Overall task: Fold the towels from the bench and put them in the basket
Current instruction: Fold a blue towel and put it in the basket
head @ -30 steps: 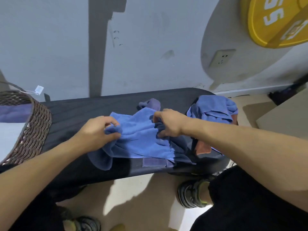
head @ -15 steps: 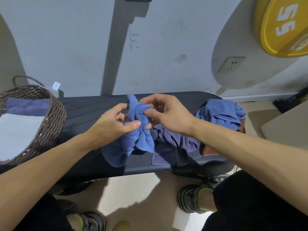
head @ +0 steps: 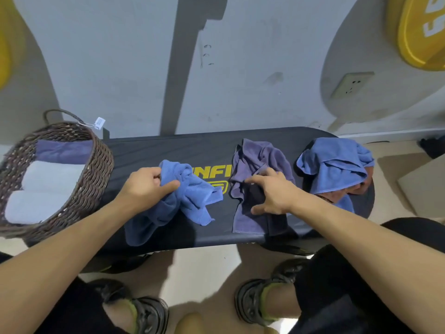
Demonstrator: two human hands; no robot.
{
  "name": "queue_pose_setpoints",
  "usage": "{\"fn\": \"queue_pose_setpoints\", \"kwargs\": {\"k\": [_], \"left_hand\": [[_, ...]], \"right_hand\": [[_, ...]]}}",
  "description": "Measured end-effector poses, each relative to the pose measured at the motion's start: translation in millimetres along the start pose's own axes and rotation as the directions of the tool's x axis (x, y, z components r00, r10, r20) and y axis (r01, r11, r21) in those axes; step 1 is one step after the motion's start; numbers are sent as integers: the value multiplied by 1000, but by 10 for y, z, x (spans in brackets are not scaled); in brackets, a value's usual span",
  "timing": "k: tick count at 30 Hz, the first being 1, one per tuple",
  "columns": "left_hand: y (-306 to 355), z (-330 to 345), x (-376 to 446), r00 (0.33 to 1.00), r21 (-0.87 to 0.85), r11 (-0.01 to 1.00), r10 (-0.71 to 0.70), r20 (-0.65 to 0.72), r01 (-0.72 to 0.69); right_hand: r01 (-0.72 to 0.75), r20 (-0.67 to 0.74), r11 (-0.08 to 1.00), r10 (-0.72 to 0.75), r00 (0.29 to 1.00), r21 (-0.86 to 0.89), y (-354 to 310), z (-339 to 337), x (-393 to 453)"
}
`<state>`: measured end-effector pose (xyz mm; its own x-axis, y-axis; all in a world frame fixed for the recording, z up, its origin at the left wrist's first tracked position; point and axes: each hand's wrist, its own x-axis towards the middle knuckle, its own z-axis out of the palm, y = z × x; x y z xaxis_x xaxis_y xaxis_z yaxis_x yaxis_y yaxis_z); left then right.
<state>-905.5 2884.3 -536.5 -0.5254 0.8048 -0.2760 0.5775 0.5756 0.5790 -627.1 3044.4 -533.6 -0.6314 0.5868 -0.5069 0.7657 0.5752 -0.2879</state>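
Note:
A crumpled blue towel (head: 190, 196) lies on the black bench (head: 168, 150), and my left hand (head: 147, 186) grips its upper left part. To the right lies a purple towel (head: 255, 162); my right hand (head: 272, 191) rests on it with fingers spread. Further right, a heap with another blue towel (head: 334, 165) over a reddish one (head: 361, 186) sits at the bench's end. The brown wicker basket (head: 96, 165) stands on the bench's left end, with folded pale and purple towels inside.
A grey wall rises right behind the bench, with a socket (head: 351, 84) at the right. A yellow weight plate (head: 419, 32) hangs at the upper right. My knees and shoes (head: 260, 300) are below the bench's front edge. A beige board (head: 426, 184) lies at the right.
The blue towel has been pulled left, away from the purple one. My right hand let go of the blue towel and moved onto the purple towel. The view has shifted to show more of the basket.

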Motion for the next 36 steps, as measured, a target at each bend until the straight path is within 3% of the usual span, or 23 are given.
{"fn": "queue_pose_setpoints", "kwargs": {"k": [2,5,8,11,13,16,20,22,24,26,27,29,31,33,36], "left_hand": [[-147,24,11,999,17,1000,-26,-34,26],[-288,117,-17,987,28,997,-66,-148,71],[-284,192,-52,946,22,988,-139,-294,152],[-171,217,-74,923,122,992,65,-379,-20],[-42,257,-116,945,164,976,185,-270,-145],[148,404,-173,997,28,997,74,-19,-73],[177,511,-144,987,360,931,5,159,-63],[134,488,-90,985,384,915,69,159,-126],[162,420,-54,984,298,942,115,138,-152],[256,334,-17,981,230,960,133,138,-163],[314,304,5,981,198,966,146,127,-169],[427,298,32,982,105,981,149,113,-161],[515,347,36,983,-72,989,138,123,-129],[584,401,18,977,-213,973,128,170,-91],[677,416,-50,942,-520,854,169,291,7]], "right_hand": [[-22,35,997,25,999,-75,50,155,60],[61,-46,987,-68,997,-146,135,307,140],[116,-95,989,-125,988,-96,224,281,183],[138,-131,990,-135,982,14,230,140,159],[115,-195,991,-100,976,65,244,-42,120],[33,-328,999,-21,944,29,335,-415,48],[-133,-495,987,159,854,87,573,-733,-56],[-213,-423,976,216,880,54,630,-707,-68],[-281,-179,959,271,946,-30,575,-621,-77],[-275,11,950,280,960,-147,425,-551,-119],[-245,4,953,250,968,-178,326,-532,-132],[-121,-167,977,91,982,-178,134,-469,-119],[121,-271,992,-128,954,-42,-75,-352,-88],[287,-191,931,-247,950,226,-264,-258,-75],[243,-79,895,-230,970,375,-343,-141,13]]}}
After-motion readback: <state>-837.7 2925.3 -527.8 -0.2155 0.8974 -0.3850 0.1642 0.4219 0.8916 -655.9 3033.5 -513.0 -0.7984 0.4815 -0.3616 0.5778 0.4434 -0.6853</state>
